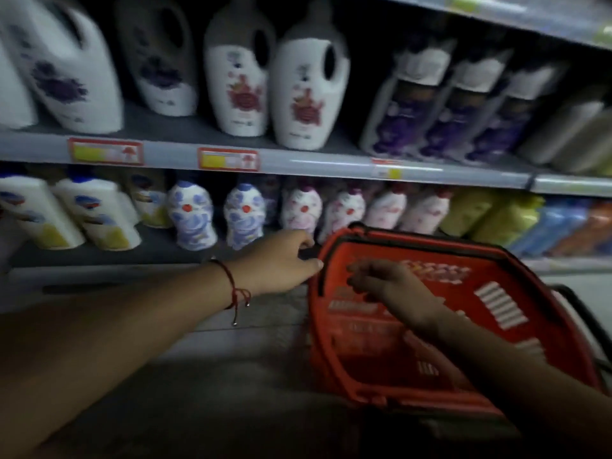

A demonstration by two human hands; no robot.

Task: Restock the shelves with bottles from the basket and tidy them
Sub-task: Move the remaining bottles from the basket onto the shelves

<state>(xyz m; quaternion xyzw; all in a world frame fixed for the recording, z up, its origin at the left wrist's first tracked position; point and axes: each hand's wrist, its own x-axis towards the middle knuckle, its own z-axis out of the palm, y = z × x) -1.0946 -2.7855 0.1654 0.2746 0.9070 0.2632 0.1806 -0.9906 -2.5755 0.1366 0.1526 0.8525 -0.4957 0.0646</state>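
A red plastic basket point(334, 356) is tilted toward me in front of the lower shelf, and I see no bottles inside it. My left hand point(278, 263) reaches to the basket's near left corner, fingers spread, thumb tip touching the rim. My right hand point(387, 284) hovers over the basket's inside with loosely curled fingers, holding nothing; it is blurred. On the lower shelf point(99, 256) stand small white bottles with blue print point(190, 217) and with pink print point(301, 210). Large white jugs with red flowers point(308, 94) stand on the upper shelf point(298, 164).
White jugs with purple print point(63, 67) fill the upper left, purple refill pouches point(447, 117) the upper right. White and yellow bottles point(96, 217) stand lower left, yellow and blue packs point(510, 217) lower right. The basket's black handle point(583, 319) hangs at the right. The view is dim and blurred.
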